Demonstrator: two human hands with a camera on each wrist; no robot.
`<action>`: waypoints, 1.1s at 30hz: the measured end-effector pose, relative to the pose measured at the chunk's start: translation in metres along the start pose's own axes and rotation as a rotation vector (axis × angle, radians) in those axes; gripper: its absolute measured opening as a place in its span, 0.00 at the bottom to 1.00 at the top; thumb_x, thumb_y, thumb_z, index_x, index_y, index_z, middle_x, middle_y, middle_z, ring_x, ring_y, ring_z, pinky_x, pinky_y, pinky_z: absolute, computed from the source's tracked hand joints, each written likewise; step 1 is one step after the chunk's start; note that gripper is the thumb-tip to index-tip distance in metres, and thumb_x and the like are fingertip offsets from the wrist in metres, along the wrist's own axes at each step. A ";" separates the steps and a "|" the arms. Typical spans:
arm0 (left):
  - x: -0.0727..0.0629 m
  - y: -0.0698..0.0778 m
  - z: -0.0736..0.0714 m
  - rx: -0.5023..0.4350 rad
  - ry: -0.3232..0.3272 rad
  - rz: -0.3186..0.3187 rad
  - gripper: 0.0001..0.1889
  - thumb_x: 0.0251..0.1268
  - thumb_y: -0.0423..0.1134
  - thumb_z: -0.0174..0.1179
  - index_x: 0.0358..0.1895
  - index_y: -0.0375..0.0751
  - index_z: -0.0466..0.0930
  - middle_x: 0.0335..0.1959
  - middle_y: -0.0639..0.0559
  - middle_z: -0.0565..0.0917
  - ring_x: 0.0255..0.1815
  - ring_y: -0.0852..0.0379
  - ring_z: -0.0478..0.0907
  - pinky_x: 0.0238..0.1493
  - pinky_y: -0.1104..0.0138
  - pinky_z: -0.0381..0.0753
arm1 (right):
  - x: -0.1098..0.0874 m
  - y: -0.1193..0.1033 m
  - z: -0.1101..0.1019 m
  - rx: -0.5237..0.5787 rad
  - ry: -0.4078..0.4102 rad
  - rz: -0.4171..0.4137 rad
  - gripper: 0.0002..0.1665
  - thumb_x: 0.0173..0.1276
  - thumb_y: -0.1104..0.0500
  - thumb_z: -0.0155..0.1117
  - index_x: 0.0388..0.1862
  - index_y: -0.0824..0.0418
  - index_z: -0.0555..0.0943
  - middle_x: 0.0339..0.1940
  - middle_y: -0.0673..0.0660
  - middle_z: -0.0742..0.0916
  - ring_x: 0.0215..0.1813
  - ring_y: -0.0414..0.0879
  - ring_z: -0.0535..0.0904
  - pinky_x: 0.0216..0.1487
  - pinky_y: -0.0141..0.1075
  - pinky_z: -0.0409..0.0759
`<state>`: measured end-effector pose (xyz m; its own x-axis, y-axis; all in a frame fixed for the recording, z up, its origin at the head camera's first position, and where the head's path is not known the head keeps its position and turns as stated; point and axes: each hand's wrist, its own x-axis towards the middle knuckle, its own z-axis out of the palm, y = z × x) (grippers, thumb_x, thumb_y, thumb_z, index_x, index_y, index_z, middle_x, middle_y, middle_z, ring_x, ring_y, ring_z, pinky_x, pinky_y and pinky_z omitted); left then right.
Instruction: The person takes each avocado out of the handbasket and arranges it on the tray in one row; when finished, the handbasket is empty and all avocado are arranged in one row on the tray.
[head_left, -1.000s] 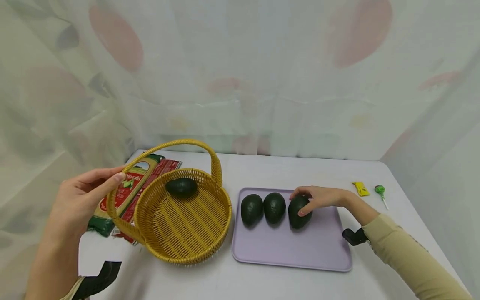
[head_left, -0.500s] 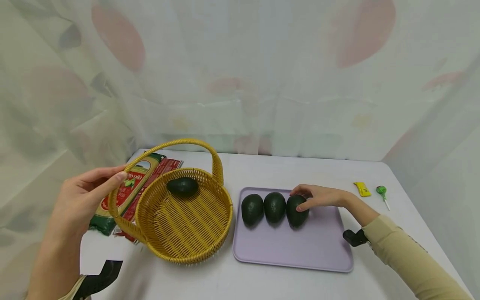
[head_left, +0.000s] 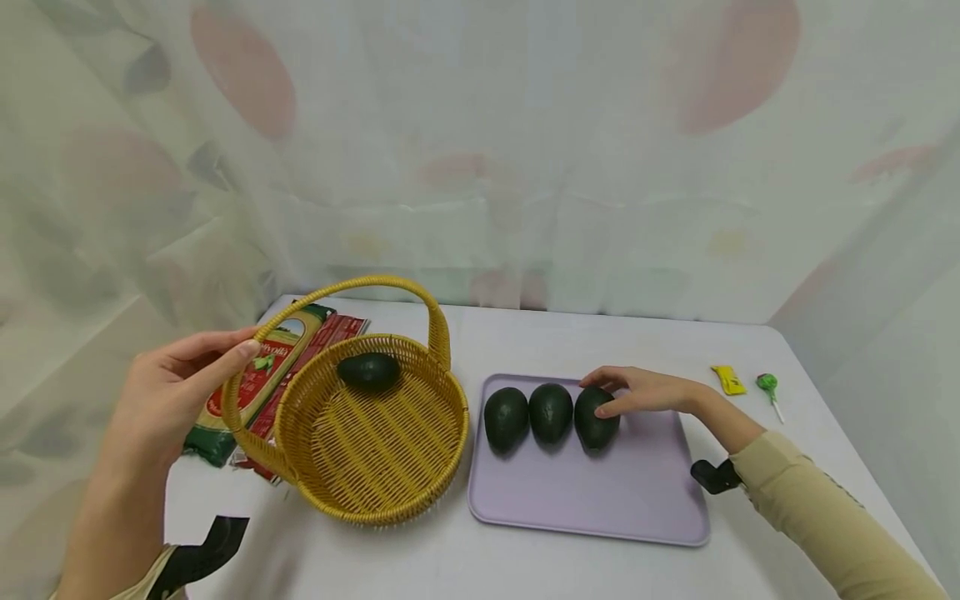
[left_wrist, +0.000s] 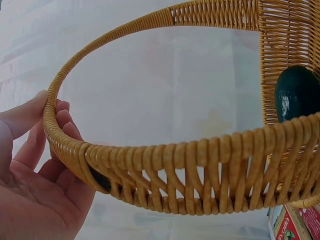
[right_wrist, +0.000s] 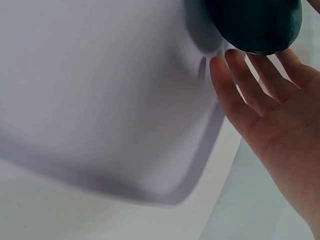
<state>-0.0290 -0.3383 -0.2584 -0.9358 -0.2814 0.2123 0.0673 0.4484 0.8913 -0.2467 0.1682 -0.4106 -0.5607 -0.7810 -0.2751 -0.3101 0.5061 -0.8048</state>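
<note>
A yellow wicker basket (head_left: 375,450) leans toward me at the left, with one dark green avocado (head_left: 369,372) inside by its far wall. My left hand (head_left: 176,383) pinches the arched handle (left_wrist: 62,70) between thumb and fingers. Right of the basket, a lilac tray (head_left: 585,508) bears three avocados in a row: a left one (head_left: 506,419), a middle one (head_left: 551,413) and a right one (head_left: 597,429). Over the right one lies my right hand (head_left: 645,390), thumb across its near side. The right wrist view shows that hand's fingers (right_wrist: 250,85) loosely extended at the avocado's edge.
Behind the basket lie a green and red food packet (head_left: 262,367) and a long red packet (head_left: 322,350). A yellow wrapped candy (head_left: 729,380) and a green lollipop (head_left: 768,385) lie beyond the tray, at the right of the white table (head_left: 405,567).
The right-hand avocado has shifted slightly left, up beside the middle one, and my right hand's hold on it has loosened. My left hand keeps its grip on the basket handle.
</note>
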 end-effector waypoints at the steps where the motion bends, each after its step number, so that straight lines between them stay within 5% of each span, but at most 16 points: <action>1: 0.000 0.000 0.000 -0.002 -0.001 0.001 0.12 0.68 0.37 0.61 0.52 0.45 0.86 0.39 0.64 0.84 0.38 0.62 0.75 0.30 0.75 0.79 | 0.000 0.000 0.000 0.002 0.001 -0.009 0.34 0.66 0.49 0.67 0.68 0.58 0.71 0.63 0.55 0.77 0.66 0.55 0.70 0.66 0.57 0.62; 7: -0.001 0.000 0.000 -0.032 -0.006 0.009 0.11 0.68 0.36 0.61 0.51 0.44 0.86 0.39 0.62 0.84 0.38 0.62 0.75 0.30 0.75 0.79 | 0.002 -0.003 -0.001 -0.026 0.055 -0.116 0.28 0.70 0.53 0.64 0.65 0.62 0.73 0.61 0.59 0.79 0.64 0.56 0.72 0.65 0.57 0.65; 14: -0.001 0.001 -0.001 0.020 -0.009 0.004 0.12 0.69 0.38 0.61 0.52 0.44 0.85 0.40 0.63 0.84 0.39 0.61 0.75 0.30 0.75 0.79 | 0.008 -0.019 0.002 0.031 0.323 -0.205 0.15 0.72 0.58 0.61 0.52 0.64 0.80 0.51 0.64 0.84 0.53 0.53 0.80 0.53 0.37 0.78; 17: -0.001 0.002 0.000 0.034 -0.012 0.001 0.12 0.69 0.38 0.60 0.52 0.41 0.84 0.41 0.63 0.83 0.39 0.61 0.75 0.31 0.75 0.79 | 0.011 -0.029 0.005 0.099 0.378 -0.216 0.12 0.72 0.59 0.60 0.50 0.65 0.81 0.48 0.62 0.84 0.51 0.56 0.80 0.49 0.36 0.80; 33: -0.003 0.003 0.003 0.114 0.008 -0.018 0.16 0.70 0.43 0.59 0.56 0.43 0.83 0.42 0.63 0.81 0.42 0.59 0.74 0.33 0.74 0.80 | 0.047 -0.092 0.048 0.517 0.312 -0.175 0.21 0.71 0.62 0.61 0.58 0.73 0.75 0.54 0.65 0.82 0.54 0.52 0.79 0.59 0.51 0.75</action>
<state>-0.0270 -0.3337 -0.2573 -0.9338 -0.2968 0.1997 0.0099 0.5367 0.8437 -0.2076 0.0676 -0.3741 -0.7571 -0.6531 -0.0126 -0.0499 0.0771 -0.9958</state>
